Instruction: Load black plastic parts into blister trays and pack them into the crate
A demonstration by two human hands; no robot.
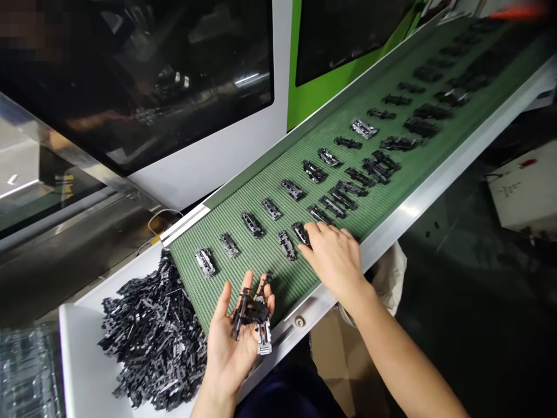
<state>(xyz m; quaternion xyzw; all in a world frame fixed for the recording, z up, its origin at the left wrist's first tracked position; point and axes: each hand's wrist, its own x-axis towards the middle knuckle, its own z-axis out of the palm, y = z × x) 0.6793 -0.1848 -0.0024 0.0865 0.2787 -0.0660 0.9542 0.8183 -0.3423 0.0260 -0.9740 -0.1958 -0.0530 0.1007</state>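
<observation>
Palm up, my left hand [237,342] cradles several small black plastic parts [250,310], its fingers partly curled around them; one has a silvery face. My right hand [333,258] reaches over the green conveyor belt [243,273], thumb and forefinger at the sides of a black plastic part [300,233]. The other fingers of that hand hide what lies beneath them. Just left of it lies a similar grey-black part [286,245]. Two rough rows of such parts run along the belt, with a silver-topped part [205,262] nearest its left end.
Below the belt's left end, a white tray [80,360] holds a large heap of black parts [152,342]. A metal side rail [404,212] edges the belt. Behind stand machines with dark windows and a green panel [300,107]. A whitish bag [394,278] hangs under the rail.
</observation>
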